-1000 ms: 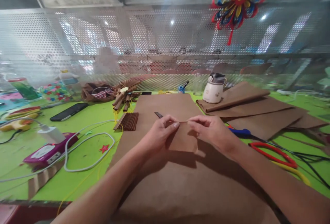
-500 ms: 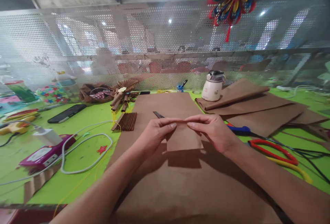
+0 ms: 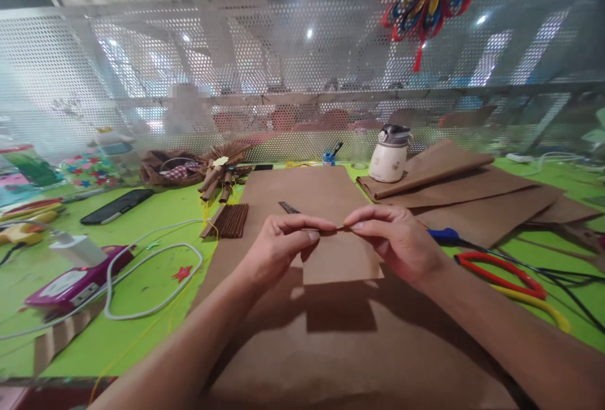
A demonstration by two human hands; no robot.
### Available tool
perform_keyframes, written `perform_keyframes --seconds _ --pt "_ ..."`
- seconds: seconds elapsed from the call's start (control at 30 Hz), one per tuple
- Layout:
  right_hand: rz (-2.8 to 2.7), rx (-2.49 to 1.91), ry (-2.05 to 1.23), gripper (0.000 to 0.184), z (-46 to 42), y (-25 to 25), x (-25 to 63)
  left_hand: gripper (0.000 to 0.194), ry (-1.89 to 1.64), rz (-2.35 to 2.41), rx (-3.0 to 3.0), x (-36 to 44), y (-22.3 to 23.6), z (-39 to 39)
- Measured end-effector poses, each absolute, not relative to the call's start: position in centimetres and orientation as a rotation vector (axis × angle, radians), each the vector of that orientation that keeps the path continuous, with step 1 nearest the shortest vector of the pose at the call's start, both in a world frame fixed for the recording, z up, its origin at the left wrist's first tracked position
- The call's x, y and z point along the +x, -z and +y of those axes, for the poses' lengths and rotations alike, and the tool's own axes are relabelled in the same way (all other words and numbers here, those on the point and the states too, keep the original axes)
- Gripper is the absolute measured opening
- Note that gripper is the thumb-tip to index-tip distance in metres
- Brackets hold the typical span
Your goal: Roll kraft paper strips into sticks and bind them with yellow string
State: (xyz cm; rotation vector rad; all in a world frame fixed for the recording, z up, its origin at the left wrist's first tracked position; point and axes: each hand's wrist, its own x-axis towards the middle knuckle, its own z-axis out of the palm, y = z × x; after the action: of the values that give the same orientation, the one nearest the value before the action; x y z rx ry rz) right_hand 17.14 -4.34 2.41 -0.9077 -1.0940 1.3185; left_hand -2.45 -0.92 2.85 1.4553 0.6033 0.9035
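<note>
L hand (image 3: 283,243) and R hand (image 3: 401,243), fingers pinched closed, gripped a small brown paper (image 3: 343,262) by its top edge, pleated bundle (image 3: 235,220) approx. 10 o'clock; more sheet showed vs. 1 sec. earlier, suggesting edge-work continued.

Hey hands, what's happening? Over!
Left hand and right hand pinching small brown paper. Paper held above larger brown sheet. Dark tool lying beyond left hand, clear of paper.

Bare forearms (image 3: 222,315) taper to slim, bare fingers (image 3: 295,240).
</note>
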Motion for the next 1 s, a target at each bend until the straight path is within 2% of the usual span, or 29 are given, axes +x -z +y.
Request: perform_keyframes --seconds 0.3,0.53,1.0 --pt "-1.535 -0.989 -0.952 0.014 -4.8 -2.2 17.1 0.027 -0.732 0.745 1.554 -2.0 -3.0 -0.8" --pt "-1.649 -0.976 -0.851 0.014 -5.0 -2.5 17.2 0.028 -0.590 0.769 1.742 -2.4 -4.0 -0.9" --pt "-1.544 -0.912 -1.015 0.012 -4.4 -2.4 17.5 0.027 -0.649 0.849 1.799 -2.2 -4.2 -1.4"
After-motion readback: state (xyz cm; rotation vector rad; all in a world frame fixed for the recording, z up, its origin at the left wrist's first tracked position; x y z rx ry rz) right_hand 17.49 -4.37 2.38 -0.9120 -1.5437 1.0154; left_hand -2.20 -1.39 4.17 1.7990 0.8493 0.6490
